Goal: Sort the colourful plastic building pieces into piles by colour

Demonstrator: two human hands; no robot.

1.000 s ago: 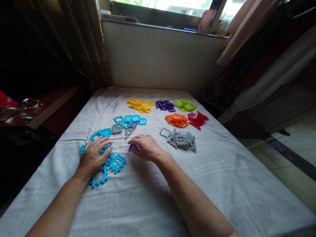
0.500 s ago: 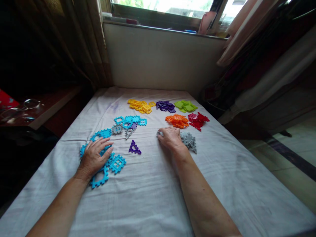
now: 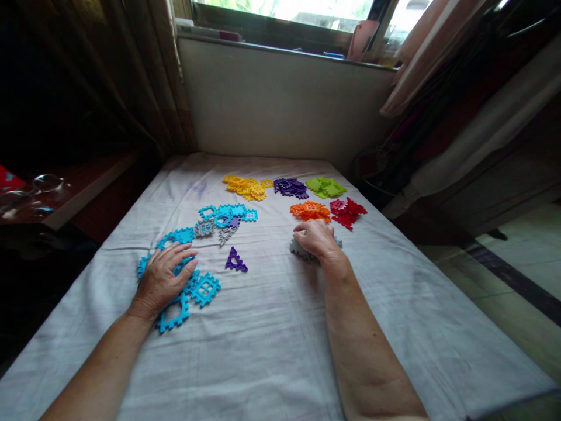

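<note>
My left hand (image 3: 164, 276) lies flat with fingers spread over several blue interlocking plastic tiles (image 3: 205, 289), partly covering them. My right hand (image 3: 319, 238) is over a pile of grey interlocking tiles (image 3: 302, 251). Its fingers are curled down around a grey tile, mostly hidden beneath the hand. Between the hands rests a purple triangular tile (image 3: 236, 261). Farther back, a grey square tile (image 3: 204, 228) and a grey triangular tile (image 3: 228, 234) touch a second cluster of blue tiles (image 3: 232, 211).
Along the back of the cloth-covered surface (image 3: 263, 351) lie piles of yellow tiles (image 3: 245, 187), purple tiles (image 3: 291, 187) and green tiles (image 3: 326, 187). Orange tiles (image 3: 310, 210) and red tiles (image 3: 348, 213) sit just beyond my right hand. A wall (image 3: 280, 105) borders the far edge.
My right hand has moved right, from beside the grey pile to over it, bringing a grey tile along. My left hand stays on the blue tiles. The view has shifted slightly.
</note>
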